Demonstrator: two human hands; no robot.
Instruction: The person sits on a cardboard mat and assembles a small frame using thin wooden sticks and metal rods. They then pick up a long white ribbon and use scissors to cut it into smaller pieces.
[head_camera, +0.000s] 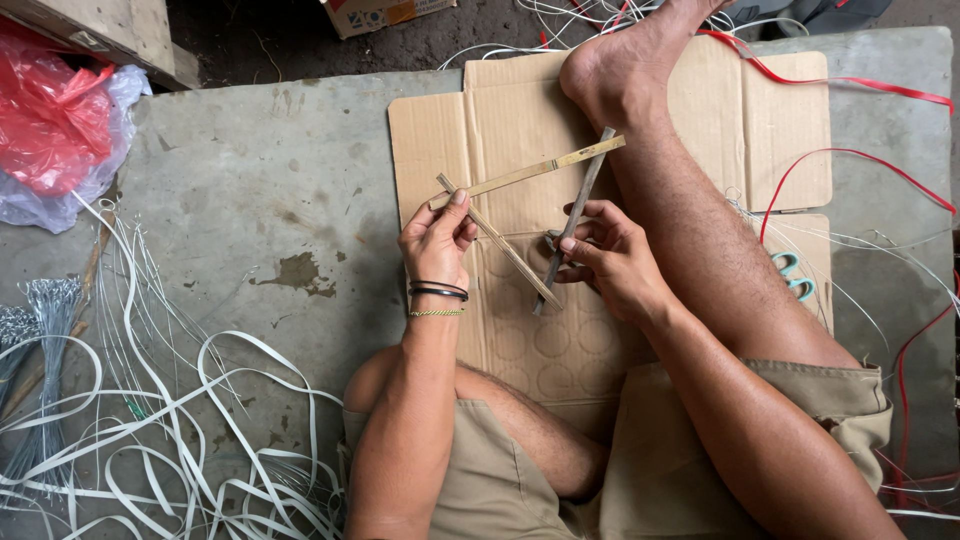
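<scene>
My left hand (436, 240) pinches the near end of a pale bamboo strip (545, 168) that runs up to the right. A second strip (505, 247) slants down from the same spot toward my right hand. My right hand (605, 255) grips a darker stick (582, 200) that stands nearly upright and crosses the pale strip near its far end. The three sticks form a rough triangle above a flattened cardboard sheet (500, 110). My bare right leg (690, 230) stretches across the cardboard.
White plastic strapping (180, 420) lies tangled at the lower left beside bundles of wire ties (45, 330). A red plastic bag (50, 120) sits at the upper left. Red and white straps (850, 160) and teal-handled scissors (795, 275) lie to the right.
</scene>
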